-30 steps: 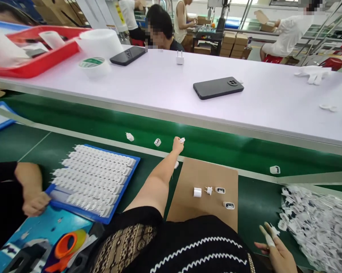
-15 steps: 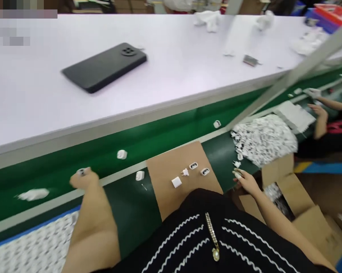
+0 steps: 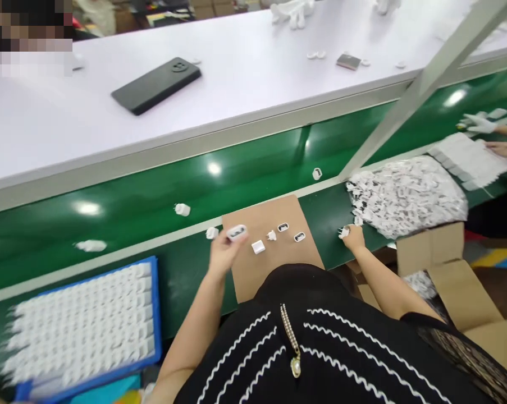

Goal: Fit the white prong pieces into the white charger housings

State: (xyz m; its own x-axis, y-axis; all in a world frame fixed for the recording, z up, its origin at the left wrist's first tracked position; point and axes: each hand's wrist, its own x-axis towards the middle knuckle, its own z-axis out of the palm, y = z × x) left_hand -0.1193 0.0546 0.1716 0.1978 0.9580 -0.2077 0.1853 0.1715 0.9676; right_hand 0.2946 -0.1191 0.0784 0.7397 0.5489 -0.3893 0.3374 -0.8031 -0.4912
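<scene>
My left hand [image 3: 222, 257] is closed on a white charger housing [image 3: 237, 232], its open oval end facing up, above the left edge of a brown cardboard sheet [image 3: 245, 280]. My right hand [image 3: 355, 239] pinches a small white plug piece [image 3: 345, 231] whose metal pins point left, over the dark green bench. Lying on the cardboard are a white block [image 3: 258, 247], a pinned plug piece [image 3: 272, 235] and two hollow oval housings [image 3: 299, 237]. Beside my left hand stands a white charger [image 3: 211, 233]. Right of my right hand lies a heaped bag of white plug pieces [image 3: 409, 193].
At the left, a blue tray [image 3: 156, 314] holds rows of white chargers. A black phone [image 3: 156, 84] rests on the raised white shelf [image 3: 253, 84]. A slanted metal post [image 3: 405, 118] stands at right, near a co-worker's gloved hand [image 3: 483, 123]. Below is an open cardboard box [image 3: 459, 286].
My left hand has come right from the green strip to the cardboard, carrying the housing. My right hand, earlier by the pile's edge, now grips a plug piece slightly farther left.
</scene>
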